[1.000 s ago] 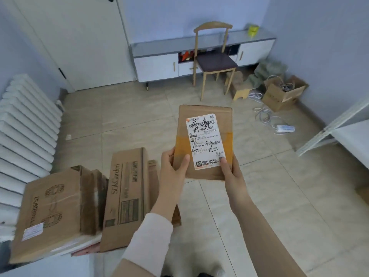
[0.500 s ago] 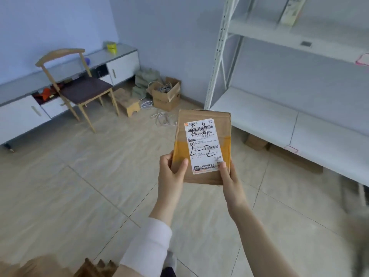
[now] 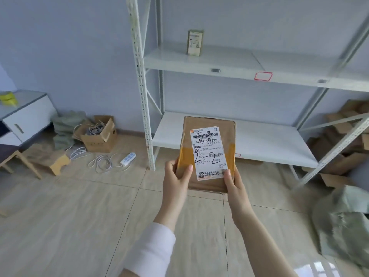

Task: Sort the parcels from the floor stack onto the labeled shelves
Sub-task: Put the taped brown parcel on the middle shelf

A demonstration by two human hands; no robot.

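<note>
My left hand (image 3: 175,177) and right hand (image 3: 234,185) grip the flat brown cardboard parcel (image 3: 207,182), held up before the white metal shelf rack (image 3: 269,140). Carrying step, I'd say; next, match its scrawled 2-2 to a shelf label.

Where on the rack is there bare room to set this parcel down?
The lower shelf is bare either side of the held parcel. The upper shelf is bare right of the small box, past the red tag. Crowded: the cardboard pile on the floor at the rack's right.
</note>
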